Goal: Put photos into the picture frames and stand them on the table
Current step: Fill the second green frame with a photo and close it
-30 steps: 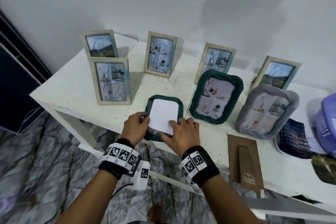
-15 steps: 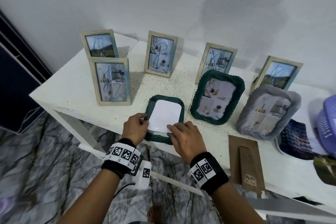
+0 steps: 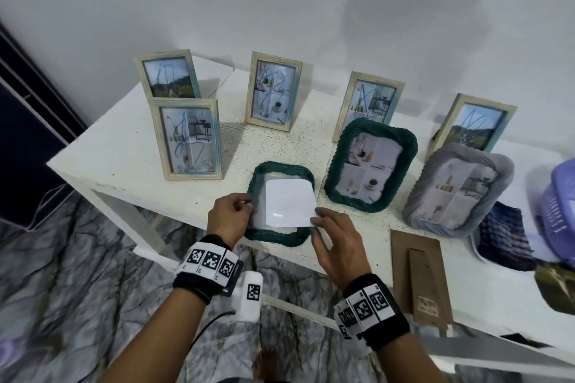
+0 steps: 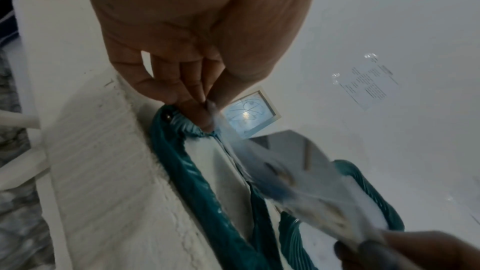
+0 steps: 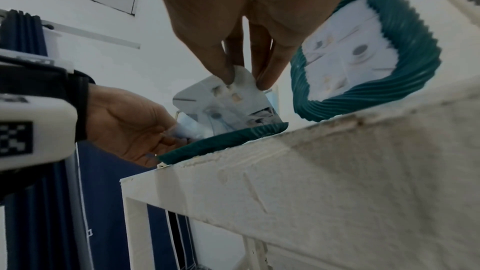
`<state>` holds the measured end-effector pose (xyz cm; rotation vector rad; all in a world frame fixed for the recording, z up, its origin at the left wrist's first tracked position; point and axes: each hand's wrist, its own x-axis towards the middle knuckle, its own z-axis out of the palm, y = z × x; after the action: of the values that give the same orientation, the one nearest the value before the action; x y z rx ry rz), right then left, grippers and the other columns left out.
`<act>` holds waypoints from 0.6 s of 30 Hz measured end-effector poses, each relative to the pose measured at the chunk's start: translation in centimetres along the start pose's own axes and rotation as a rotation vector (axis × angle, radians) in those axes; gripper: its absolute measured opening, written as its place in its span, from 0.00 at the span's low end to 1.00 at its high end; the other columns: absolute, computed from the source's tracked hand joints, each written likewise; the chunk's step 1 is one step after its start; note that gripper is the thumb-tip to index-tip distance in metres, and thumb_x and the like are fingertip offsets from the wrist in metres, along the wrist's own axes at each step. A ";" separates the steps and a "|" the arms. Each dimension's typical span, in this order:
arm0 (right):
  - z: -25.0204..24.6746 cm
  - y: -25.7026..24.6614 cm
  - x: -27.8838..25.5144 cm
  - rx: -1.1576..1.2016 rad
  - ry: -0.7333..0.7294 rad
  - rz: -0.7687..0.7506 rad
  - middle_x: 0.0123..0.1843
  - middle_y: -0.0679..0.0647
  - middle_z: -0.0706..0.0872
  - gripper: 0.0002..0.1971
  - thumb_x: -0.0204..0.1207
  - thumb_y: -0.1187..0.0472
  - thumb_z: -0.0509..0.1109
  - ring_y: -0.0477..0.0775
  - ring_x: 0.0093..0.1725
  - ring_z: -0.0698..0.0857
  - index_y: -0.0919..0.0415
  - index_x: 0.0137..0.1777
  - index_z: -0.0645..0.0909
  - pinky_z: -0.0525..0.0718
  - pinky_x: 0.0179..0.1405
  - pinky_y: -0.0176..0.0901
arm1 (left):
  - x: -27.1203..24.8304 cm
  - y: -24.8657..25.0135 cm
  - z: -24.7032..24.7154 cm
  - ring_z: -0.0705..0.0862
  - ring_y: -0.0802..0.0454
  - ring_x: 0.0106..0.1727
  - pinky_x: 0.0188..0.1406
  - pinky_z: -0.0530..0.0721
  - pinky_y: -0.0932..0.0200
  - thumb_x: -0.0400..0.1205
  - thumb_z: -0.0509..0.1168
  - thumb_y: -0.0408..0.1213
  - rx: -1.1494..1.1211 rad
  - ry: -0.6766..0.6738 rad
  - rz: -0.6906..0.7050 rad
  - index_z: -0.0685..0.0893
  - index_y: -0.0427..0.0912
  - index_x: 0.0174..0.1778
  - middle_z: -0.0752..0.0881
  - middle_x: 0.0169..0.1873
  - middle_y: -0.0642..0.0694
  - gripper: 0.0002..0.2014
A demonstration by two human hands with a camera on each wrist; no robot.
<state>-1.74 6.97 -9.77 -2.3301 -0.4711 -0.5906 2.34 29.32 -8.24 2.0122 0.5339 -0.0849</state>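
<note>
Right hand (image 3: pixel 337 246) pinches photo (image 3: pixel 289 207) corner; thin, bends easily, likely slippery. Left hand (image 3: pixel 230 216) pinches clear sheet (image 4: pixel 235 143) edge just above green frame (image 3: pixel 273 236).

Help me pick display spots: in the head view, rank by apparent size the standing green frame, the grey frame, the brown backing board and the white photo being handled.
1. Standing green frame and grey frame: alike, no ranking.
2. Brown backing board, though nearer the camera.
3. White photo, smallest.
</note>
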 end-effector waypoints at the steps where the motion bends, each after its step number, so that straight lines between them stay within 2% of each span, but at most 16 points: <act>1: -0.3 0.1 -0.2 0.002 0.038 0.009 0.55 0.60 0.88 0.06 0.70 0.70 0.76 0.59 0.54 0.85 0.67 0.47 0.86 0.80 0.57 0.40 | -0.1 0.0 0.1 0.87 0.44 0.49 0.56 0.84 0.53 0.82 0.67 0.33 0.014 0.017 0.012 0.89 0.45 0.56 0.89 0.41 0.46 0.10; 3: -1.0 0.0 -0.4 0.003 0.109 0.030 0.55 0.59 0.88 0.04 0.73 0.67 0.73 0.56 0.54 0.84 0.66 0.46 0.86 0.80 0.57 0.38 | -0.2 0.1 0.1 0.86 0.44 0.49 0.55 0.83 0.54 0.82 0.67 0.34 0.030 0.045 0.037 0.89 0.47 0.56 0.88 0.41 0.47 0.10; 6: -1.6 -0.1 -1.1 -0.005 0.156 0.069 0.53 0.58 0.88 0.09 0.75 0.61 0.66 0.53 0.55 0.83 0.66 0.44 0.85 0.79 0.57 0.36 | -0.3 0.3 0.2 0.86 0.45 0.49 0.50 0.80 0.58 0.82 0.66 0.34 0.013 0.073 0.052 0.89 0.48 0.55 0.87 0.38 0.50 0.10; 8: -1.8 -0.1 -1.4 -0.014 0.154 0.090 0.53 0.58 0.89 0.10 0.74 0.60 0.65 0.52 0.54 0.82 0.66 0.44 0.84 0.77 0.57 0.34 | -0.3 0.3 0.2 0.86 0.45 0.50 0.48 0.78 0.60 0.82 0.66 0.34 0.010 0.083 0.045 0.89 0.49 0.54 0.87 0.38 0.50 0.10; 12: -1.8 -0.1 -1.9 -0.016 0.153 0.103 0.52 0.57 0.89 0.09 0.74 0.60 0.65 0.51 0.53 0.82 0.65 0.43 0.84 0.78 0.55 0.34 | -0.3 0.6 0.4 0.86 0.41 0.53 0.49 0.78 0.60 0.82 0.66 0.35 0.090 0.083 0.052 0.88 0.47 0.58 0.90 0.45 0.45 0.11; 15: -1.8 0.0 -2.0 -0.040 0.141 0.105 0.51 0.56 0.88 0.02 0.71 0.66 0.71 0.52 0.52 0.82 0.64 0.42 0.83 0.79 0.53 0.36 | -0.6 0.9 0.7 0.85 0.39 0.56 0.53 0.79 0.55 0.83 0.64 0.36 0.215 0.093 0.100 0.86 0.45 0.61 0.90 0.53 0.42 0.12; 18: -1.6 0.2 -2.2 -0.077 0.091 0.129 0.50 0.56 0.88 0.11 0.63 0.74 0.79 0.54 0.50 0.82 0.64 0.42 0.82 0.79 0.50 0.39 | -1.1 0.9 1.0 0.84 0.38 0.59 0.56 0.80 0.50 0.85 0.62 0.38 0.350 0.094 0.196 0.84 0.43 0.64 0.88 0.57 0.40 0.13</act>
<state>-3.95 5.29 -10.00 -2.3732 -0.2585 -0.6596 1.85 27.73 -7.69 2.4104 0.3976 0.0384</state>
